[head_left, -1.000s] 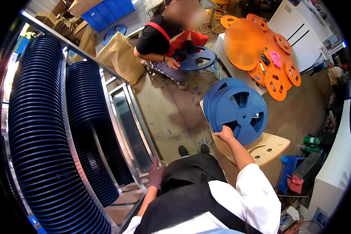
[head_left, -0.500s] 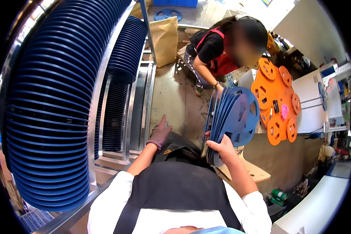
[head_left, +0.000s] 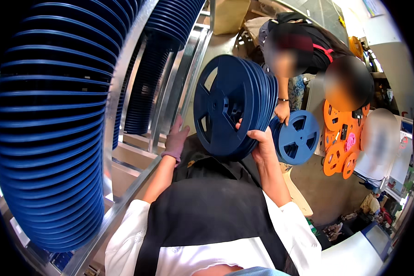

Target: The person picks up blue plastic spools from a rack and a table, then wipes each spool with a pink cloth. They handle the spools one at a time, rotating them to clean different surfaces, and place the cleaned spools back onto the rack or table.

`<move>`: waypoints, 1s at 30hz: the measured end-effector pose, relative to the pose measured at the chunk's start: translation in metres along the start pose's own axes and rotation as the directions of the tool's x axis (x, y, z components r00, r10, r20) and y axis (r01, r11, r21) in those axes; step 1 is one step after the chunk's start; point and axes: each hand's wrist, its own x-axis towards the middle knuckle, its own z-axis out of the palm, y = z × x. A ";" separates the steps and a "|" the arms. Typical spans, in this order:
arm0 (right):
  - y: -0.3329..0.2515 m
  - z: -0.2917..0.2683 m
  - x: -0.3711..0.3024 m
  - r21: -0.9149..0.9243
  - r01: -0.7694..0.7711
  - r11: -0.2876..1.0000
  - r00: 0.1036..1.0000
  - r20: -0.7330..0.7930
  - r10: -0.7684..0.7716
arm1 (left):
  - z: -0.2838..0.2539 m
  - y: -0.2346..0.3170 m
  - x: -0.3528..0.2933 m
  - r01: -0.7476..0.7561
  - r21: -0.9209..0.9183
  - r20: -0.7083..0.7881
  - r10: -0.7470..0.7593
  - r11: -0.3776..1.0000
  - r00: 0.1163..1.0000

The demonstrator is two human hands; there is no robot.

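Note:
A thick stack of blue plastic reels (head_left: pixel 237 108) stands on edge in front of my lap, its cut-out face turned toward the left. My bare right hand (head_left: pixel 262 141) grips the stack at its lower right edge, thumb on the outside. In a mauve glove, my left hand (head_left: pixel 175 140) is held beside the metal rack with its fingers stretched out and nothing in it. To the right of my stack, a co-worker's hand (head_left: pixel 283 112) rests on more blue reels (head_left: pixel 299 138).
On my left, a metal rack (head_left: pixel 115 92) holds long rows of blue reels (head_left: pixel 55 147). Several orange reels (head_left: pixel 334 158) lie on the right, beyond the co-worker. A pale wooden board (head_left: pixel 298 193) juts out near my right forearm. A brown paper bag (head_left: pixel 230 17) stands at the back.
My right hand has swung the stack of reels leftward, in front of me, and turned its face to the left. More blue reels now show beside the co-worker's hand. The co-worker has shifted right in view.

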 end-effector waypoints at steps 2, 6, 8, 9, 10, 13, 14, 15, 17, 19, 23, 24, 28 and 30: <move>-0.003 -0.019 0.014 0.063 -0.009 0.998 1.000 -0.006 0.010 | 0.003 -0.010 0.007 0.014 -0.182 -0.010 -0.016 0.983 1.000; -0.010 -0.058 0.041 0.402 0.034 0.915 0.997 0.048 -0.059 | 0.008 0.055 0.012 -0.077 -0.018 -0.137 0.074 0.997 0.988; -0.012 -0.070 0.053 0.472 -0.004 0.881 0.993 0.107 -0.052 | 0.017 0.087 0.013 -0.160 0.079 -0.261 0.175 0.984 0.949; -0.016 -0.073 0.059 0.508 -0.021 0.861 0.989 0.136 -0.056 | 0.019 0.103 0.016 -0.215 0.070 -0.324 0.226 0.974 0.918; -0.018 -0.076 0.063 0.524 -0.034 0.851 0.990 0.134 -0.043 | 0.024 0.116 0.020 -0.271 0.067 -0.385 0.275 0.960 0.881; -0.029 -0.082 0.078 0.573 -0.067 0.817 0.985 0.171 -0.039 | 0.038 0.150 0.026 -0.187 0.135 -0.369 0.224 0.973 0.902; -0.032 -0.081 0.081 0.530 -0.068 0.846 0.987 0.159 -0.021 | 0.043 0.159 0.028 -0.148 0.173 -0.333 0.199 0.974 0.922; -0.040 -0.078 0.082 0.481 -0.070 0.874 0.988 0.153 -0.006 | 0.056 0.169 0.030 -0.073 0.097 -0.312 0.100 0.993 0.945; -0.059 -0.061 0.084 0.345 -0.082 0.935 0.985 0.172 0.022 | 0.071 0.183 0.044 0.116 -0.302 -0.013 -0.126 0.946 0.992; -0.068 -0.046 0.082 0.178 -0.135 0.975 0.981 0.164 0.105 | 0.091 0.213 0.045 0.284 -0.531 0.146 -0.244 0.798 0.959; -0.078 -0.025 0.080 -0.011 -0.043 0.999 0.978 0.202 0.044 | 0.103 0.225 0.063 0.368 -0.659 0.295 -0.226 0.655 0.929; -0.081 -0.023 0.082 -0.016 -0.006 1.000 0.985 0.171 0.008 | 0.104 0.222 0.066 0.357 -0.681 0.316 -0.183 0.639 0.931; -0.108 -0.045 0.093 0.186 0.094 0.978 0.993 0.050 -0.105 | 0.075 0.172 0.072 0.604 -0.719 0.660 0.068 0.344 0.748; -0.107 -0.063 0.095 0.309 0.162 0.937 0.978 0.074 -0.193 | 0.065 0.173 0.068 0.702 -0.699 0.714 0.188 0.138 0.675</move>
